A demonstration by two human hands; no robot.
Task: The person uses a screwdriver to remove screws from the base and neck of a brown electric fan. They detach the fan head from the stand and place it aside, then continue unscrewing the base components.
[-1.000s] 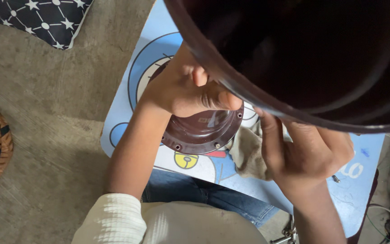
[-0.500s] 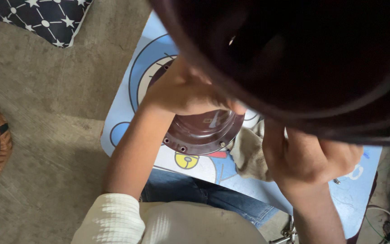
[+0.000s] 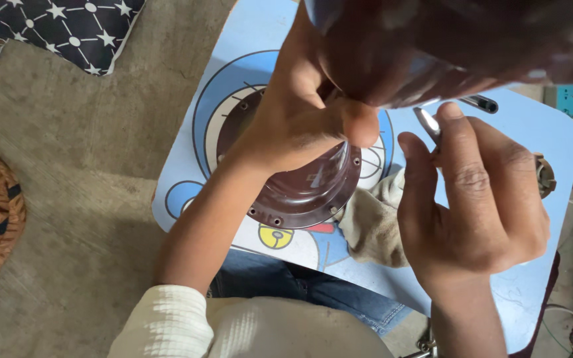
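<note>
- Your left hand (image 3: 300,126) grips the rim of a dark maroon shell (image 3: 419,46) raised close to the camera.
- Under it, a round maroon cover (image 3: 300,192) lies on the blue cartoon tabletop (image 3: 253,33), a beige rag (image 3: 373,222) just beside it.
- Your right hand (image 3: 479,199) pinches a thin metal tool (image 3: 427,122) between thumb and fingers, tip near the shell's rim.

I see a dark brown round cover (image 3: 306,192) on my light blue surface (image 3: 260,26) printed with a blue-and-white cartoon figure, a beige cloth (image 3: 373,225), and a navy star-patterned cushion (image 3: 61,26).
</note>
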